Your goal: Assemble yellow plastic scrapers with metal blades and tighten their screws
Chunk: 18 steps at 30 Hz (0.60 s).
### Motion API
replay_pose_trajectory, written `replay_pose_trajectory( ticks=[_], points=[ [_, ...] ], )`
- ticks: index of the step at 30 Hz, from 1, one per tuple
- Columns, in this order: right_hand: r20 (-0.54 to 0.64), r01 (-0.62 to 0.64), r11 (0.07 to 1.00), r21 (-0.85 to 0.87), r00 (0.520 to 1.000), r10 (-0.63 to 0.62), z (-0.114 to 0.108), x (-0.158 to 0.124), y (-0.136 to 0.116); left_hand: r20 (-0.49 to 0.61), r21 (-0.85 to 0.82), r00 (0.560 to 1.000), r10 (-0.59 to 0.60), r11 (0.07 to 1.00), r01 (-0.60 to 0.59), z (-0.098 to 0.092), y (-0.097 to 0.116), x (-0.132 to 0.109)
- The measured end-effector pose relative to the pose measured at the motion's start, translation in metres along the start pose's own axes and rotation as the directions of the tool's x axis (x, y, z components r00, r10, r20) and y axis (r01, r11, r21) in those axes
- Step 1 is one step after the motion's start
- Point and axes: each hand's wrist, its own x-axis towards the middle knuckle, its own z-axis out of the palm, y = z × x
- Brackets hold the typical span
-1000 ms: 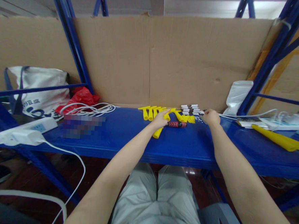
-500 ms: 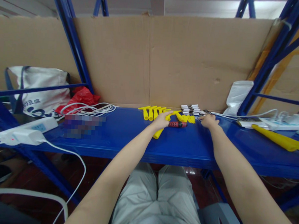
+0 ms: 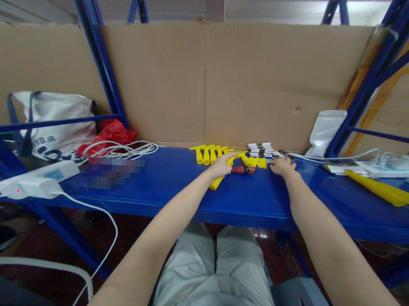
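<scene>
My left hand (image 3: 222, 164) is closed around a yellow T-shaped plastic piece (image 3: 216, 183), whose tube end sticks out below the palm. Just right of that hand lies a red and black handle (image 3: 243, 170), like a screwdriver's. My right hand (image 3: 282, 166) reaches down among small parts on the shelf, fingertips bent together; what they pinch is too small to make out. Small yellow pieces (image 3: 259, 162) lie between the hands. Behind them is a stack of white and black packets (image 3: 260, 150). Several yellow T-shaped pieces (image 3: 207, 155) stand in a row left of them.
Cardboard (image 3: 250, 86) walls the back of the blue shelf (image 3: 147, 186). At left are a power strip (image 3: 38, 180), coiled white cable (image 3: 131, 149), a red bag (image 3: 113, 133) and a cloth bag (image 3: 60, 125). A yellow sheet roll (image 3: 382, 188) lies at right.
My right hand has shifted slightly left and lower, toward the small yellow pieces. My left hand stays in place with the yellow T-shaped piece.
</scene>
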Motion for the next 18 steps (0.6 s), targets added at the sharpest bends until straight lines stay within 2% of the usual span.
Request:
replay_pose_trajectory(
  ticks=[10, 14, 18],
  points=[
    [-0.045, -0.058, 0.993, 0.099, 0.997, 0.063, 0.0016, 0.0073, -0.002, -0.051, 0.048, 0.991, 0.122, 0.992, -0.119, 0.0014, -0.0019, 0.0021],
    [0.0, -0.103, 0.987, 0.127, 0.995, 0.103, -0.0023, 0.0053, -0.0055, -0.035, 0.149, 0.978, 0.204, 0.969, -0.197, 0.0031, 0.0013, 0.0011],
    [0.039, -0.049, 0.99, 0.134, 0.998, 0.044, -0.0059, 0.0021, -0.0092, 0.019, 0.291, 0.973, 0.232, 0.929, -0.227, 0.0066, 0.0041, -0.0015]
  ],
)
